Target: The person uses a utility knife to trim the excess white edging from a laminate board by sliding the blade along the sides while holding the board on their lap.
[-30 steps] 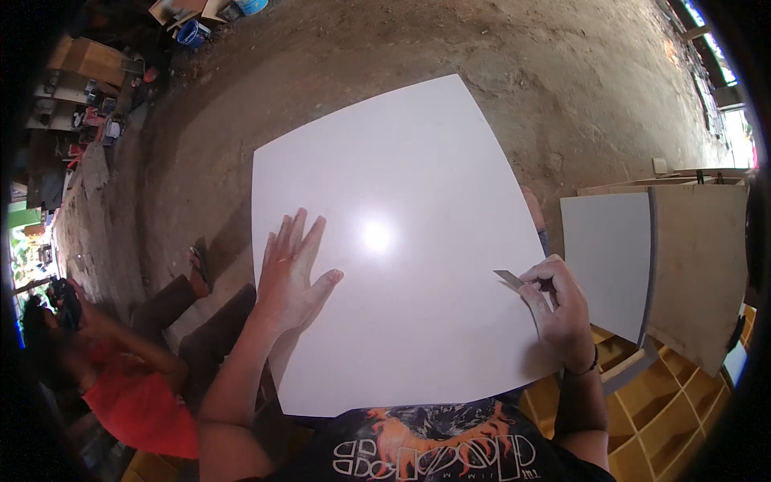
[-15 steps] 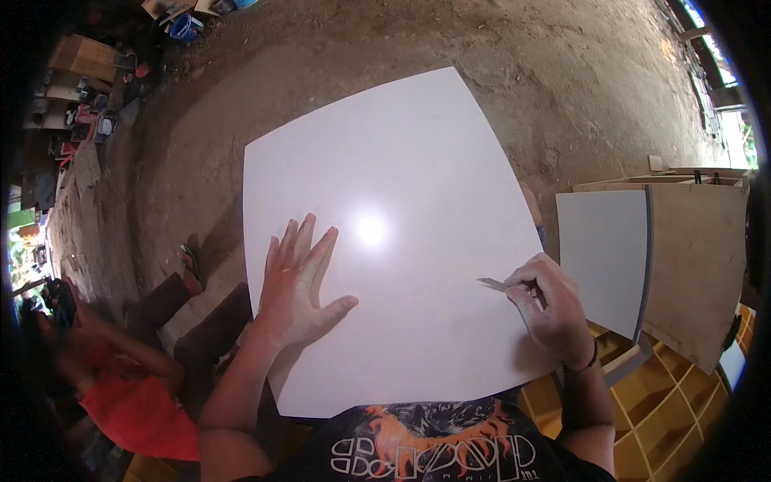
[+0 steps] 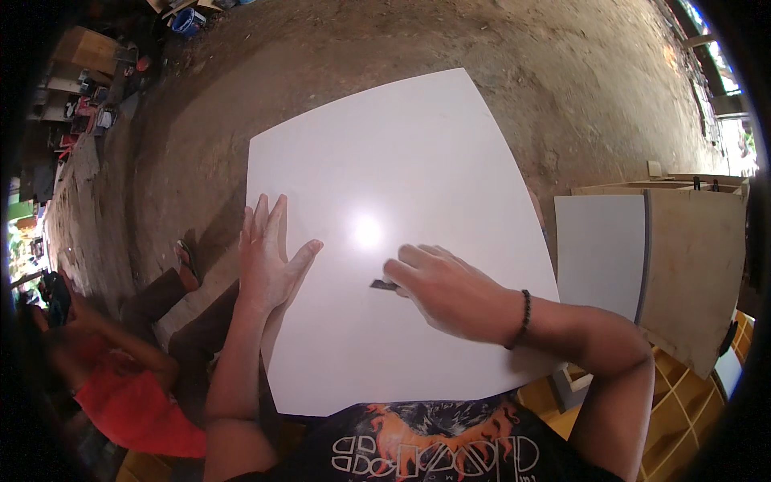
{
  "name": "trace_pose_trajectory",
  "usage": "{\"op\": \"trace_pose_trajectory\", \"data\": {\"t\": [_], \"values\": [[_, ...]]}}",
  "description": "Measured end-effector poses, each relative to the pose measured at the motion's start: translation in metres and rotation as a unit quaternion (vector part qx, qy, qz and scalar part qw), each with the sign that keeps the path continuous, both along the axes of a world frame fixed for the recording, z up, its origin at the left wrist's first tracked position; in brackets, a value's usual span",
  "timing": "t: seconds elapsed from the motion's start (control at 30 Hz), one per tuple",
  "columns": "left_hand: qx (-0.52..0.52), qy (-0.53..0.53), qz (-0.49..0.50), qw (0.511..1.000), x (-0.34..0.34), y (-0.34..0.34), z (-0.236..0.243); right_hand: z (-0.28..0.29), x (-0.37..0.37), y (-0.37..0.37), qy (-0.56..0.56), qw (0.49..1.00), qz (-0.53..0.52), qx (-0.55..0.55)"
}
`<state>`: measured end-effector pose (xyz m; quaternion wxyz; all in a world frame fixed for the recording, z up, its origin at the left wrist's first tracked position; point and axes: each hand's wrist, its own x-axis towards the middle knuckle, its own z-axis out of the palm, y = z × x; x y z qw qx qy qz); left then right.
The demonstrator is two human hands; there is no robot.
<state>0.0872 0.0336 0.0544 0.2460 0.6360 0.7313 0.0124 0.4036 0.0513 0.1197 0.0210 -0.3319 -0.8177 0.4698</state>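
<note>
A large glossy white panel [image 3: 353,169] lies in front of me, with a bright light reflected near its middle. My left hand [image 3: 271,249] rests on its left edge, fingers spread, thumb pointing inward. My right hand [image 3: 446,285] is over the middle of the panel, closed round a small flat blade [image 3: 384,284]. The dark tip of that blade sticks out to the left, close to the white surface. Its other end is hidden in my fingers. A beaded bracelet [image 3: 526,313] circles my right wrist.
Someone in a red shirt [image 3: 140,402] sits close at the left, legs stretched toward the panel. On the right stand a white board [image 3: 601,257], a plywood panel [image 3: 695,273] and a yellow gridded frame [image 3: 675,410]. A blue bucket [image 3: 188,22] is far left on the dirt floor [image 3: 361,48].
My right hand has swept left with the blade, from the panel's right side to its middle. My left hand has slid to the left edge. The panel has shifted slightly.
</note>
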Motion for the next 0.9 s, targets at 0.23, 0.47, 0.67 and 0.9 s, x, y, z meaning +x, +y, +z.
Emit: {"op": "trace_pose_trajectory", "data": {"t": [0.23,0.47,0.67,0.9], "values": [[0.017,-0.005,-0.001,1.000,-0.005,-0.003,-0.007,-0.015,-0.025,-0.019,0.045,0.993,0.029,0.101],[0.011,0.010,-0.017,1.000,-0.006,-0.001,-0.002,-0.011,-0.021,-0.020,0.017,0.995,0.037,0.090],[0.007,0.019,-0.016,1.000,-0.010,-0.005,-0.005,-0.004,-0.024,-0.028,0.019,0.994,0.063,0.083],[0.005,-0.001,-0.005,1.000,-0.008,-0.005,0.000,-0.009,-0.024,-0.021,0.014,0.994,0.076,0.077]]}}
